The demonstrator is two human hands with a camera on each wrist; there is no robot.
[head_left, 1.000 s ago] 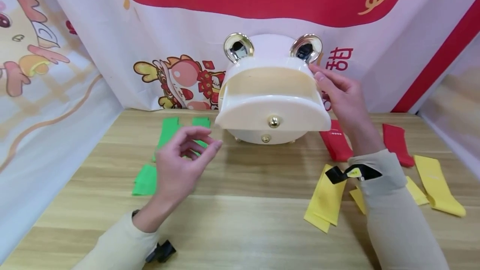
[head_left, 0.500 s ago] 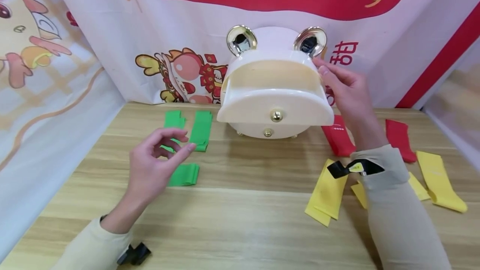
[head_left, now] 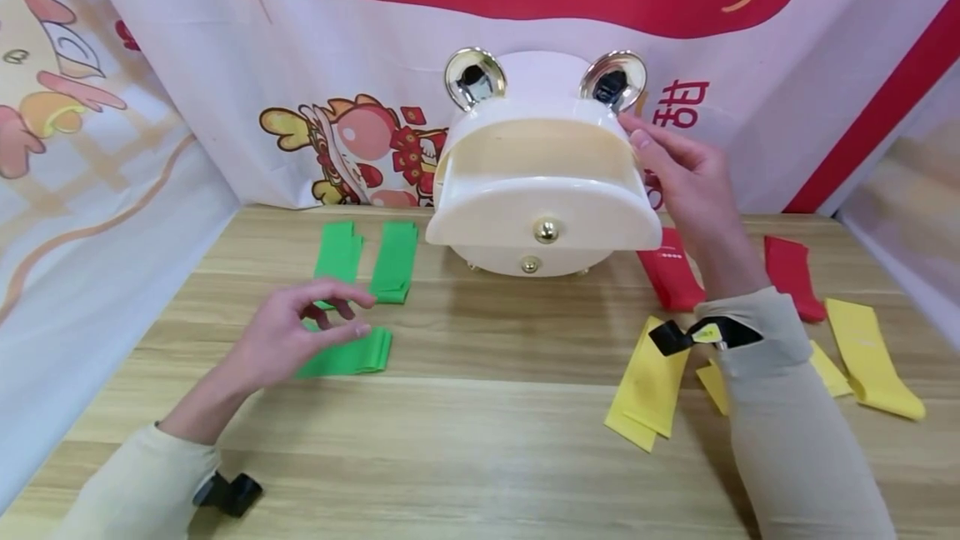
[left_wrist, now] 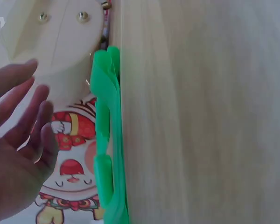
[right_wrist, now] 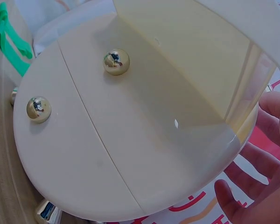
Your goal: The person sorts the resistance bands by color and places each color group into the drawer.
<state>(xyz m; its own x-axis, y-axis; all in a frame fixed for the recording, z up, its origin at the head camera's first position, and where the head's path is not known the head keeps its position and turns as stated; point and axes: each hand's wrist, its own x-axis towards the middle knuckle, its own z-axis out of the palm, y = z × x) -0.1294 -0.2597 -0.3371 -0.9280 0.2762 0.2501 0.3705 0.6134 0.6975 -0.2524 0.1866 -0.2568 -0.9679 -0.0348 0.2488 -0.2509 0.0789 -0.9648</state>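
My left hand point(head_left: 288, 332) hovers with nothing in it, fingers loosely bent, over a folded green elastic band point(head_left: 367, 352) on the table. Two more green bands point(head_left: 393, 261) lie just beyond. In the left wrist view, the bands point(left_wrist: 107, 93) show as looped strips beside the hand. A white rounded drawer box point(head_left: 536, 265) with gold ring ears and gold ball knobs stands at the back middle. Its upper drawer point(head_left: 540, 211) is pulled out, and the lower one is closed. At the box's right side is my right hand point(head_left: 693, 186), its loosely bent fingers point(right_wrist: 252, 177) right at the wall.
Red bands point(head_left: 795, 277) lie to the right of the box. Several yellow bands point(head_left: 648, 386) are nearer me, some beneath the right forearm. The wooden table point(head_left: 480, 457) meets a printed cloth backdrop point(head_left: 360, 48) behind the box, with cloth sides left and right.
My left hand has moved left and down, from beside the drawer to above the nearest green band. The right hand has stayed at the box's side. The camera view has shifted slightly.
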